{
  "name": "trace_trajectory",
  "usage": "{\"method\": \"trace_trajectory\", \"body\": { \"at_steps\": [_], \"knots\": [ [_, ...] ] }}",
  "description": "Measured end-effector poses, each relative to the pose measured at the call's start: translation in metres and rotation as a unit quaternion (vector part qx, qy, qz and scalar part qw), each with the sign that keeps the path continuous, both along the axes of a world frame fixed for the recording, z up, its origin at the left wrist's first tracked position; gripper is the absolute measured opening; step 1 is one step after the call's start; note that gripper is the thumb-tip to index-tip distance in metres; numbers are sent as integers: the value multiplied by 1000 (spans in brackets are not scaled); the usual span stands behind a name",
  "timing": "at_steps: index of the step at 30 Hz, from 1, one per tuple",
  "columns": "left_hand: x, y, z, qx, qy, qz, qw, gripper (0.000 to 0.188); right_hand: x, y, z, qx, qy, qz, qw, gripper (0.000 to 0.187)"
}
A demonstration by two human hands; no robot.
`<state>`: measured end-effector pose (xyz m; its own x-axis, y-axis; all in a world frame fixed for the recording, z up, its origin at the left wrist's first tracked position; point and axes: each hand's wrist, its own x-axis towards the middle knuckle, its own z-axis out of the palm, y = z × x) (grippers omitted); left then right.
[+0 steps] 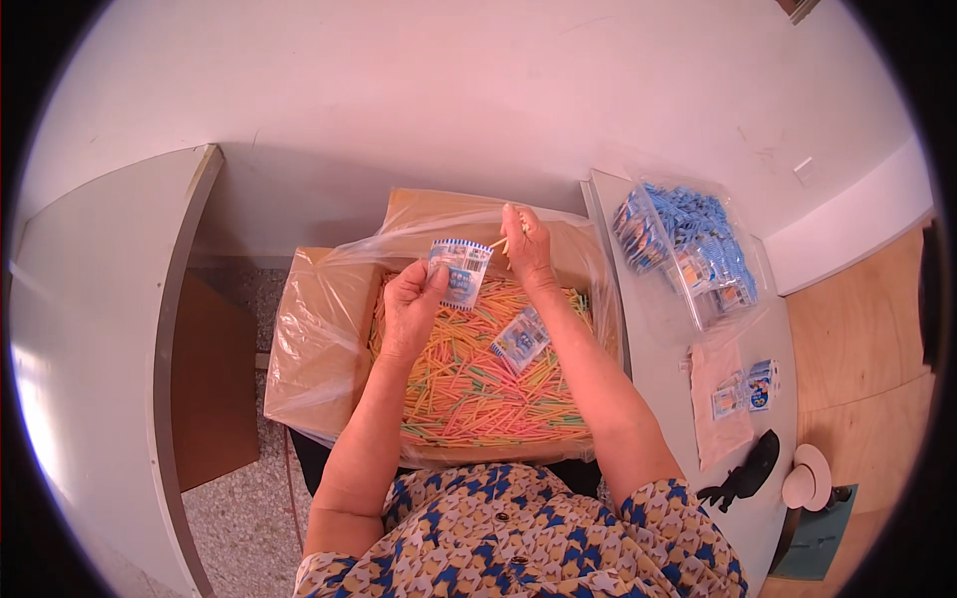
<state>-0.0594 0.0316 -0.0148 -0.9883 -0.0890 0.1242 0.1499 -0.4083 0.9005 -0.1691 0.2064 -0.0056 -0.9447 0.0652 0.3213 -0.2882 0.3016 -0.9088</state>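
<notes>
My left hand (411, 304) pinches a small blue-and-white printed packet (461, 271) by its lower left side, above a large cardboard box (317, 334) lined with clear plastic. To the right of the packet, my right hand (533, 249) is closed on a few thin pale-yellow sticks (499, 242), their ends pointing toward the packet's upper edge. Below both hands, many thin sticks (478, 399) in pink, orange, yellow and green fill the box. Another printed packet (520, 339) lies on top of them, beside my right forearm.
On the white table at right stands a clear plastic bin (703, 309) of blue packets. Nearer are a pink cloth (720, 434), several packets (761, 386), a black object (755, 464) and a round cream object (805, 478). A grey-white table (105, 349) stands at left.
</notes>
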Motion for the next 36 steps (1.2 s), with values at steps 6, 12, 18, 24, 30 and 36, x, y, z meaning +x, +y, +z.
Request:
{"method": "trace_trajectory", "body": {
  "at_steps": [6, 12, 18, 24, 30, 36],
  "knots": [
    [4, -3, 6, 15, -57, -109, 992, 16, 5, 9, 15, 20, -36, -22, 999, 41],
    [17, 9, 24, 30, -25, -273, 961, 19, 72, -8, 44, -15, -76, 95, 992, 38],
    [20, 20, 10, -33, -74, -354, 932, 16, 94, -8, 43, 79, -6, 181, 980, 32],
    [26, 32, 4, -105, -14, -359, 927, 10, 112, 5, 40, -102, -96, 173, 975, 39],
    [29, 36, 2, -217, 140, -281, 924, 7, 122, 15, 45, -8, -43, 108, 993, 42],
    [22, 32, -7, -265, 106, -394, 873, 17, 119, 40, 23, -231, -168, 50, 957, 40]
  ]
}}
